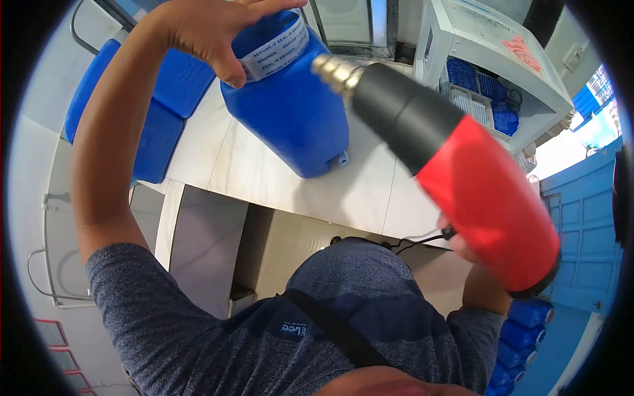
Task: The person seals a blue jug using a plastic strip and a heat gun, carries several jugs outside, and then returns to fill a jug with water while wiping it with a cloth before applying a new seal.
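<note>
A blue plastic water container (290, 119) stands on the white tiled counter, slightly tilted in this view. Around its neck runs a white shrink seal (277, 51) printed "REFUSE IF SEAL IS BROKEN". My left hand (208, 36) grips the container's top, with the thumb pressed against the seal and the fingers reaching over the far side. In my right hand (464, 245) is a red and black heat gun (485, 181), its handle mostly hidden behind its body. The brass-coloured nozzle (338, 72) points at the seal, close to its right side.
More blue containers (158, 142) stand left on the counter (370, 185). At right, a white shelf unit (485, 39) holds baskets with blue-and-white packs and a pink cloth (522, 53) on top. A black cord (419, 243) hangs near my waist. Blue containers (522, 336) are stacked lower right.
</note>
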### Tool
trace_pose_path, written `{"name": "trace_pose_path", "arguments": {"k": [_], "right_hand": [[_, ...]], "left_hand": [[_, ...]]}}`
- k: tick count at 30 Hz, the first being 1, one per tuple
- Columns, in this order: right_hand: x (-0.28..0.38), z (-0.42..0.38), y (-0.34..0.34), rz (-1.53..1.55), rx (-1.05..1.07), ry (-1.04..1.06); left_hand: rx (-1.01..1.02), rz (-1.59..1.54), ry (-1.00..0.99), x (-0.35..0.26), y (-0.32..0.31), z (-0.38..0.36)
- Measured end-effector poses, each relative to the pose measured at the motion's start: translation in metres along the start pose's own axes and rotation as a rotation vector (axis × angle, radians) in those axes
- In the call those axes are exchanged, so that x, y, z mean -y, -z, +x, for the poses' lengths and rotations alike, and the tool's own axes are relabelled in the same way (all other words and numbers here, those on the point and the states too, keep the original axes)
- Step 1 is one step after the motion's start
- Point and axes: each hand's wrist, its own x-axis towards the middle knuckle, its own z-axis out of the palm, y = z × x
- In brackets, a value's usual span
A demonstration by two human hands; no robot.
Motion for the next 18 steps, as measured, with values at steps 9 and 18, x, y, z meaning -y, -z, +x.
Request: {"name": "trace_pose_path", "arguments": {"k": [9,18], "right_hand": [[-0.004,0.005,-0.024,0.095,-0.036,0.006],[-0.01,0.006,-0.025,0.134,-0.053,-0.006]], "left_hand": [[-0.013,0.011,-0.002,0.003,-0.001,0.0],[-0.06,0.052,-0.054,0.016,-0.008,0.006]]}}
